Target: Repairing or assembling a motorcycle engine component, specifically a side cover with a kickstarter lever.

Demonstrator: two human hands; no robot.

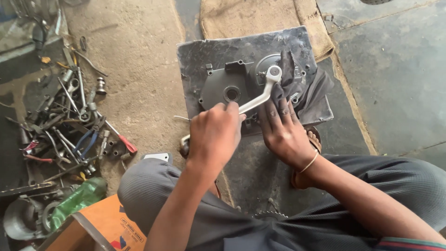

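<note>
Head view is looking straight down at a person squatting over a square dark metal plate (195, 60) lying on the ground. A dark engine cover (223, 86) is sitting near the middle of that plate, its round hole facing up. The left hand (214, 135) is closing around the lower half of a silver kick lever (260, 95), fingers wrapped fully over it at the plate's near edge; the lever's ringed end is pointing toward the plate's far right corner. The right hand (283, 132) is pressing a dark rag (290, 76) against the lever's upper stretch, fingers spread flat and holding only the cloth. A thin bangle is circling that wrist, and a sandal (313, 137) is showing just beside the plate's near right corner.

Doing this well, by my judgement, is calling for the left hand to be keeping the lever steady while the rag is moving along the shaft, so the part is not sliding off the cover.

Well apart, toward the left, a heap of hand tools (69, 125) is lying scattered on the sandy floor, a red-handled screwdriver (123, 139) among them. A green plastic bottle (76, 200) and an orange box (109, 223) are resting near the person's left knee. A burlap sack (251, 16) is lying beyond the plate's far edge.
</note>
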